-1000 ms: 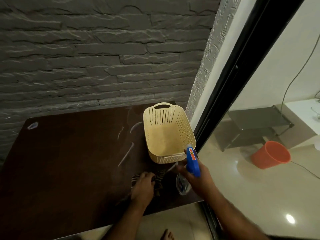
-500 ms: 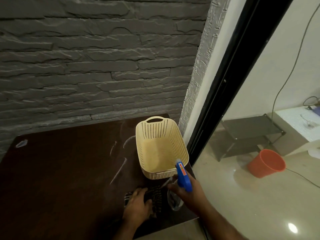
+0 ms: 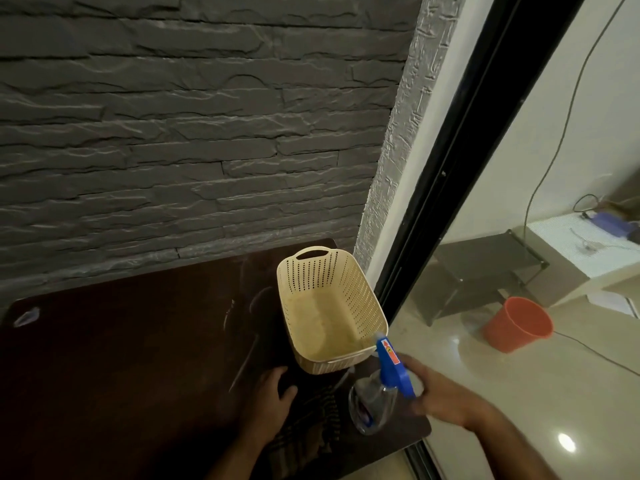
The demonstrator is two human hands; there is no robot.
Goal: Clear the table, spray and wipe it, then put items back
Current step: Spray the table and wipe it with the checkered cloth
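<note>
Dark cloth (image 3: 311,420) barely discernible beside left hand (image 3: 268,398).

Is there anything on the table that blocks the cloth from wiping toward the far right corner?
Yes. The cream basket stands on the table just beyond the striped cloth under the left hand. The spray bottle, held by the right hand, is beside the cloth.
</note>
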